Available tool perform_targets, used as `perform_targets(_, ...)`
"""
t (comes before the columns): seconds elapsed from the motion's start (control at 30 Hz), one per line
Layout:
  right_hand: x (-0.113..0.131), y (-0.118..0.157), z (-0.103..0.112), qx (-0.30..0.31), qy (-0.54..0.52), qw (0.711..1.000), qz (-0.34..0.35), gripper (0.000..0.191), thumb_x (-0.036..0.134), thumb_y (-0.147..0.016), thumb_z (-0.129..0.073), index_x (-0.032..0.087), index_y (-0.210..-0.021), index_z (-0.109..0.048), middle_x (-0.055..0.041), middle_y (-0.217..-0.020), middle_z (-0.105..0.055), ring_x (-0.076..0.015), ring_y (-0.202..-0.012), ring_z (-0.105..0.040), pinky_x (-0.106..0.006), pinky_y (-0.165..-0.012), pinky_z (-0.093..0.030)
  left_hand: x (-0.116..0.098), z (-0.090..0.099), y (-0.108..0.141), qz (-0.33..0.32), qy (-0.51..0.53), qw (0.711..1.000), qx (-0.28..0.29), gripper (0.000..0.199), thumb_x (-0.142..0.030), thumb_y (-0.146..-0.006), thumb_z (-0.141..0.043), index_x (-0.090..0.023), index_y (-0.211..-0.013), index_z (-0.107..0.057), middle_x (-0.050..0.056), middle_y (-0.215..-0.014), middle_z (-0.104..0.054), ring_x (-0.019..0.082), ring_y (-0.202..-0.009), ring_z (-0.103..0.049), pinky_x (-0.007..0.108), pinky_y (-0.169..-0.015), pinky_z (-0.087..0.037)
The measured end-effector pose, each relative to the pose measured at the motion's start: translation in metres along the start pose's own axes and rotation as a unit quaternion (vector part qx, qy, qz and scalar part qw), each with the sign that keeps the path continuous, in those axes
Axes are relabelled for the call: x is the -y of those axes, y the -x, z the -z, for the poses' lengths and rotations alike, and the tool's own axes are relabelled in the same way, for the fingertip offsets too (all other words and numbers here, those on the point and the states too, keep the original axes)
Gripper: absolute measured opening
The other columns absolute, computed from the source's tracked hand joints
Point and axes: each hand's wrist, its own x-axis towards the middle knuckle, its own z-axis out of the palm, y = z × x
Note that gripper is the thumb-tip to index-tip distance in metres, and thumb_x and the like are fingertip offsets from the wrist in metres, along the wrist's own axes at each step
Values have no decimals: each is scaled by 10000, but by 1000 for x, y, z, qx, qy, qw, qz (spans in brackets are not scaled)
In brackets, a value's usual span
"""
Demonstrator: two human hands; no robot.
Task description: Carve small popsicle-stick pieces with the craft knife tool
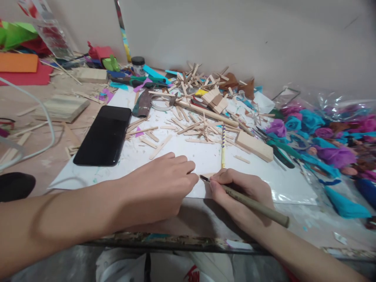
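My right hand (pixel 245 192) is closed round a brownish-green, pen-like tool (pixel 258 207), its thin dark tip pointing left. Just left of that tip, my left hand (pixel 167 184) rests with curled fingers at the front edge of a white sheet (pixel 141 164). A small piece of pale wood (pixel 207 175) shows between the two hands, by the tip. Whether my left fingers hold its other end is hidden. Behind my right hand lies a yellow patterned pencil (pixel 223 147).
A black phone (pixel 104 135) lies left on the sheet. Behind are scattered wooden sticks (pixel 202 127), a hammer (pixel 205 111) and a wood block (pixel 254 145). Green-handled pliers (pixel 282 152) and crepe-paper flowers (pixel 331 156) lie right, a white cable (pixel 48 113) left.
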Motion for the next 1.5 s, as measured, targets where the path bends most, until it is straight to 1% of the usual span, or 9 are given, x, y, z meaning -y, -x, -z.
perform_targets(0.17, -1, -1, 4, 3, -19, 1000, -1, 226, 215, -904, -706, 253, -682, -679, 12, -644, -723, -164, -566, -620, -281, -551, -461, -4, 4, -1, 5, -11, 1000, 14, 165, -43, -876, -627, -172, -958, -690, 56, -926, -630, 262, -874, -559, 420, -756, -354)
perform_targets(0.27, -4, 0, 5, -14, -28, 1000, -3, 209, 221, -919, -693, 252, -713, -702, 13, -648, -727, -158, -565, -628, -269, -546, -463, -3, 3, -1, 12, -4, 1000, 8, 172, -41, -891, -626, -175, -973, -693, 52, -938, -632, 257, -871, -557, 415, -765, -362)
perform_targets(0.37, -5, 0, 4, -31, -27, 999, 0, 209, 212, -908, -696, 250, -703, -706, 23, -615, -702, -144, -529, -593, -260, -514, -435, -2, 1, 0, 12, 3, 1000, 3, 162, -48, -911, -623, -180, -978, -689, 45, -938, -630, 252, -876, -559, 410, -770, -368)
perform_targets(0.7, -9, 3, 1, -21, -3, 999, 28, 189, 189, -914, -720, 257, -738, -722, 12, -688, -750, -160, -576, -638, -270, -559, -470, -1, 0, 2, 0, -12, 1000, -16, 137, -71, -883, -636, -189, -945, -668, 44, -911, -621, 262, -872, -541, 406, -756, -345)
perform_targets(0.83, -4, 3, 1, -17, 4, 999, 46, 227, 198, -921, -697, 243, -700, -673, 4, -679, -743, -150, -551, -609, -275, -545, -449, -1, -2, 1, -10, -30, 999, -20, 142, -69, -853, -634, -185, -931, -660, 49, -908, -619, 260, -852, -531, 410, -748, -330)
perform_targets(1.0, -2, 1, 0, -8, 0, 998, 66, 236, 203, -916, -678, 231, -689, -619, 20, -659, -717, -123, -534, -567, -263, -548, -436, -4, -5, 1, -29, -72, 997, -29, 125, -106, -837, -638, -176, -939, -649, 63, -918, -617, 268, -854, -517, 425, -758, -316)
perform_targets(1.1, -4, 1, 1, -8, -1, 998, 63, 254, 221, -929, -673, 233, -682, -615, 17, -662, -722, -131, -547, -589, -265, -552, -443, -4, -5, 1, -31, -71, 996, -30, 138, -91, -833, -624, -176, -940, -647, 62, -921, -621, 264, -847, -518, 424, -758, -317)
perform_targets(1.33, -12, 6, 2, -22, -1, 999, 37, 214, 216, -949, -693, 257, -740, -709, 4, -736, -786, -180, -644, -704, -275, -594, -495, -5, -1, 1, -21, -56, 998, -21, 130, -94, -848, -636, -172, -950, -661, 59, -928, -639, 264, -858, -542, 419, -761, -332)
perform_targets(1.5, -8, 2, 0, -22, 8, 999, 34, 218, 214, -936, -695, 255, -722, -700, 11, -680, -752, -165, -577, -648, -273, -567, -475, -6, -1, 0, -22, -54, 998, -20, 124, -111, -854, -659, -165, -964, -679, 56, -927, -643, 263, -862, -550, 418, -762, -341)
